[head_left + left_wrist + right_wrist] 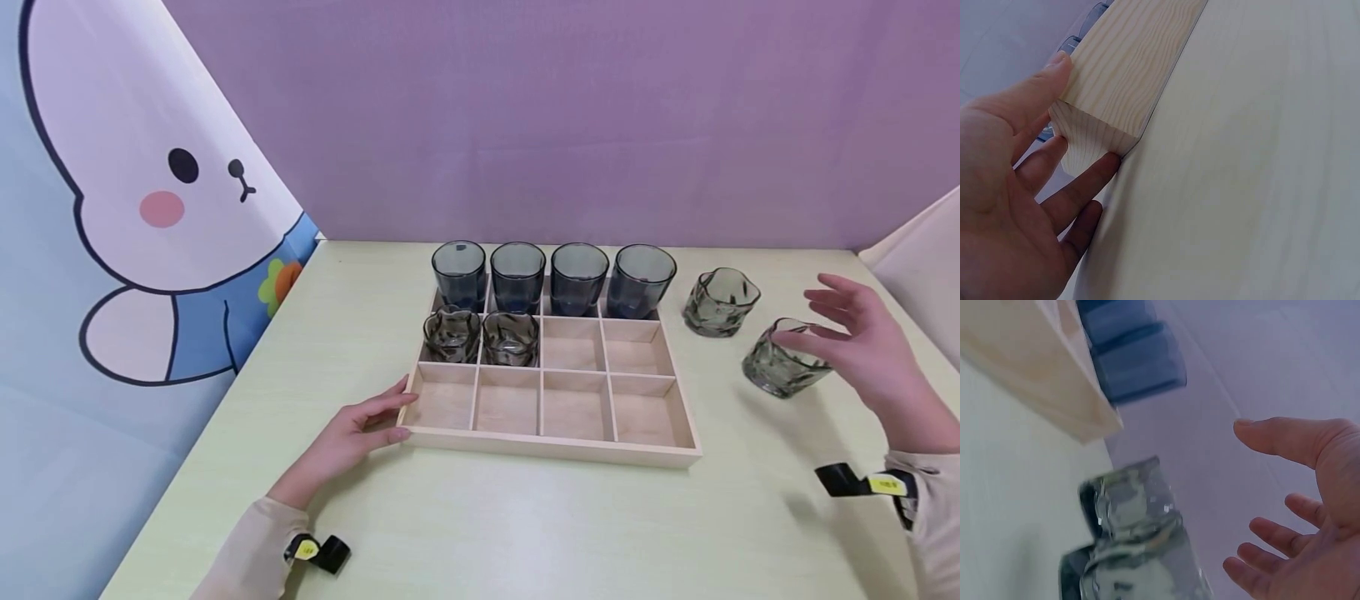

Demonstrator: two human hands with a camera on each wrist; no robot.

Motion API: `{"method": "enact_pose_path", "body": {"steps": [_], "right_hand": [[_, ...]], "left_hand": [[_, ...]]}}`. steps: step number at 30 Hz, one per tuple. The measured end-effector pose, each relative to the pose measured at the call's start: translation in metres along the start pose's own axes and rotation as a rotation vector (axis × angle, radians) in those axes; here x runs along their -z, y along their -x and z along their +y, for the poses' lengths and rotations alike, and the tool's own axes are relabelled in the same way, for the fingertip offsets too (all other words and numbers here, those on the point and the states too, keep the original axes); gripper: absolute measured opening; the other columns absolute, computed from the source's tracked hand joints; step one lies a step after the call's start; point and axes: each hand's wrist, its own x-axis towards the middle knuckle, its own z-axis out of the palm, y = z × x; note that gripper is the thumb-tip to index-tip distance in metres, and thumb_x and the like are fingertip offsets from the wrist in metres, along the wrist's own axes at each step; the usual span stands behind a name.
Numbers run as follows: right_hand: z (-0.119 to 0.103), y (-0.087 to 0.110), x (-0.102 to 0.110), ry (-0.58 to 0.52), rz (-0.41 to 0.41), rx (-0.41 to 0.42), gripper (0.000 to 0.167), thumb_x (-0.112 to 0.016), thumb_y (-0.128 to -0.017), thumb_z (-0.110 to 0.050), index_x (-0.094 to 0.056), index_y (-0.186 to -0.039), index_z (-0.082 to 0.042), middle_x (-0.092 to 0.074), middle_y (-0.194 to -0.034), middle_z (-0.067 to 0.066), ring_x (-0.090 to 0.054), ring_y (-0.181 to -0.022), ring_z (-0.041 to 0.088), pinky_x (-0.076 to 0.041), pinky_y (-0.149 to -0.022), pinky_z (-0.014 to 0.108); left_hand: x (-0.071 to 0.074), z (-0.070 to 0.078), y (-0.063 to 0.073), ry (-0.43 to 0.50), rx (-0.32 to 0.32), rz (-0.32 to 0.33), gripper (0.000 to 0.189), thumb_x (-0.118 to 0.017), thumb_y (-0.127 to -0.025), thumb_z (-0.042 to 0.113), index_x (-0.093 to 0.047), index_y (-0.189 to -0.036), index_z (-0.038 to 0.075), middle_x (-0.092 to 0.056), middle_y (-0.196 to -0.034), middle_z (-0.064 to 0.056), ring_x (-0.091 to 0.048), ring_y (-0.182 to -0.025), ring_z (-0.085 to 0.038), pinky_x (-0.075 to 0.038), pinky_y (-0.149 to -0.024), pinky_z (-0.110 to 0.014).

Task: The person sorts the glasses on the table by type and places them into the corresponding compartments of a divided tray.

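My left hand (352,437) touches the front left corner of a pale wooden compartment box (555,447), its thumb and loosely extended fingers against the corner's walls. On the right, my right hand (862,346) is raised beside a wavy grey glass (780,367), which it partly covers in the head view. The right wrist view shows that hand with fingers spread and nothing between them, apart from the glasses. Behind stands a second wavy glass (720,304). Two more wavy glasses, one (452,336) at the left and another (512,340) beside it, sit in the middle row.
Several tall blue-grey tumblers (517,275) fill the box's back row. A purple backdrop (562,125) rises behind the pale table (525,533), and a printed cartoon cloth (150,292) hangs at the left.
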Motion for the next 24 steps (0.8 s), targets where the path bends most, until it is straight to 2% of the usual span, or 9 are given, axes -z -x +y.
{"method": "enact_pose_path", "body": {"steps": [4,7,12,15,18,19,20,23,24], "right_hand": [[0.008,0.0,0.005,0.022,0.027,-0.016,0.091,-0.074,-0.09,-0.01,-0.016,-0.16,-0.014,-0.041,-0.127,-0.02,-0.035,-0.132,0.002,-0.036,-0.09,0.002],[0.014,0.001,0.008,0.042,0.044,-0.041,0.091,-0.075,-0.09,-0.013,-0.017,-0.16,-0.016,-0.04,-0.127,-0.024,-0.031,-0.137,0.005,-0.033,-0.093,0.002],[0.027,0.002,0.013,0.09,0.02,-0.092,0.095,-0.076,-0.09,-0.021,-0.013,-0.161,-0.02,-0.037,-0.134,-0.024,-0.017,-0.146,0.018,-0.018,-0.116,0.024],[0.036,0.001,0.016,0.103,-0.041,-0.098,0.099,-0.075,-0.091,-0.02,-0.007,-0.161,-0.016,-0.035,-0.144,-0.009,-0.013,-0.149,0.029,-0.023,-0.11,0.015],[0.044,-0.001,0.018,0.1,-0.112,-0.097,0.1,-0.074,-0.091,-0.016,-0.002,-0.161,-0.01,-0.029,-0.149,0.013,-0.012,-0.147,0.04,-0.031,-0.09,0.002],[0.046,-0.001,0.019,0.107,-0.129,-0.091,0.1,-0.074,-0.091,-0.015,-0.002,-0.16,-0.008,-0.029,-0.147,0.018,-0.018,-0.146,0.038,-0.032,-0.081,0.0],[0.049,-0.002,0.019,0.107,-0.144,-0.086,0.099,-0.074,-0.091,-0.014,-0.002,-0.16,-0.006,-0.031,-0.144,0.019,-0.026,-0.142,0.034,-0.034,-0.079,0.001],[0.056,-0.002,0.018,0.088,-0.184,-0.065,0.096,-0.073,-0.09,-0.009,-0.007,-0.159,-0.002,-0.043,-0.131,0.001,-0.044,-0.12,0.008,-0.036,-0.076,0.003],[0.058,-0.002,0.018,0.066,-0.194,-0.051,0.091,-0.073,-0.09,-0.006,-0.014,-0.159,-0.006,-0.047,-0.125,-0.008,-0.046,-0.111,0.0,-0.038,-0.075,0.004]], "left_hand": [[0.0,0.0,0.0,0.001,-0.001,0.0,0.047,-0.072,-0.091,0.007,-0.06,-0.136,0.002,-0.033,-0.157,-0.015,-0.04,-0.138,-0.037,-0.038,-0.108,-0.043],[0.0,-0.001,-0.001,-0.002,-0.002,0.002,0.047,-0.073,-0.09,0.007,-0.06,-0.136,0.003,-0.033,-0.157,-0.015,-0.04,-0.138,-0.037,-0.038,-0.109,-0.043],[0.0,0.0,-0.001,-0.002,0.002,0.004,0.047,-0.073,-0.09,0.008,-0.061,-0.136,0.003,-0.034,-0.157,-0.015,-0.039,-0.139,-0.037,-0.038,-0.108,-0.043],[0.0,0.0,-0.001,-0.002,0.003,0.006,0.047,-0.073,-0.09,0.008,-0.061,-0.136,0.003,-0.034,-0.157,-0.014,-0.039,-0.139,-0.037,-0.038,-0.108,-0.042],[0.0,0.0,-0.001,0.001,0.0,0.005,0.048,-0.073,-0.09,0.009,-0.061,-0.136,0.003,-0.033,-0.157,-0.014,-0.039,-0.138,-0.037,-0.039,-0.108,-0.042],[0.0,0.0,-0.001,0.002,-0.001,0.004,0.048,-0.073,-0.09,0.009,-0.061,-0.136,0.003,-0.033,-0.157,-0.014,-0.039,-0.138,-0.037,-0.039,-0.108,-0.042],[0.0,0.0,-0.001,0.004,-0.001,0.002,0.048,-0.073,-0.09,0.009,-0.061,-0.136,0.003,-0.033,-0.157,-0.015,-0.039,-0.138,-0.037,-0.039,-0.108,-0.042],[0.0,0.0,-0.001,0.002,-0.002,-0.001,0.048,-0.073,-0.091,0.009,-0.06,-0.136,0.003,-0.033,-0.158,-0.014,-0.039,-0.139,-0.037,-0.037,-0.109,-0.043],[0.0,0.0,-0.001,0.0,-0.001,-0.002,0.048,-0.073,-0.091,0.009,-0.06,-0.136,0.002,-0.033,-0.157,-0.014,-0.038,-0.139,-0.037,-0.037,-0.109,-0.044]]}}
